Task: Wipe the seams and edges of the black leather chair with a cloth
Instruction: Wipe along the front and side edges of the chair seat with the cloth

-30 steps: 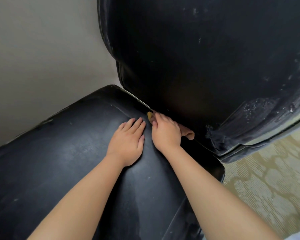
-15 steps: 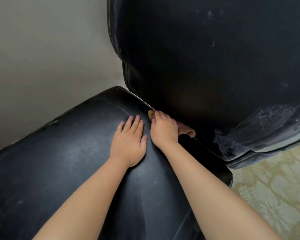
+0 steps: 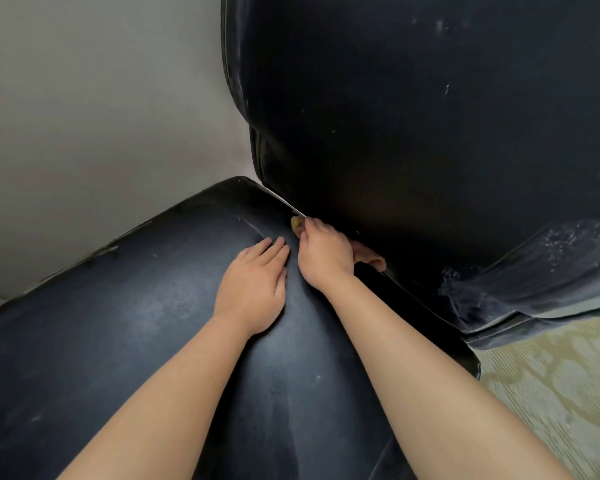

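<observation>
Black leather chair [image 3: 430, 140], seat cushion [image 3: 125, 327] in front, backrest upright behind it. Right hand [image 3: 324, 252] jammed at the crease where seat meets backrest, fingers curled round a small yellowish cloth [image 3: 296, 224], only a corner of it peeking out past the fingertips right in the seam. Something tan poking out behind the hand by the backrest, can't tell if thumb or more cloth. Left hand [image 3: 253, 289] flat on the seat just beside the right one, fingers straight, pressing down, holding nothing. Scuffed whitish marks along the backrest's lower right edge. Patterned carpet [image 3: 555, 386] off the seat's right edge, plain wall [image 3: 94, 109] off the left.
</observation>
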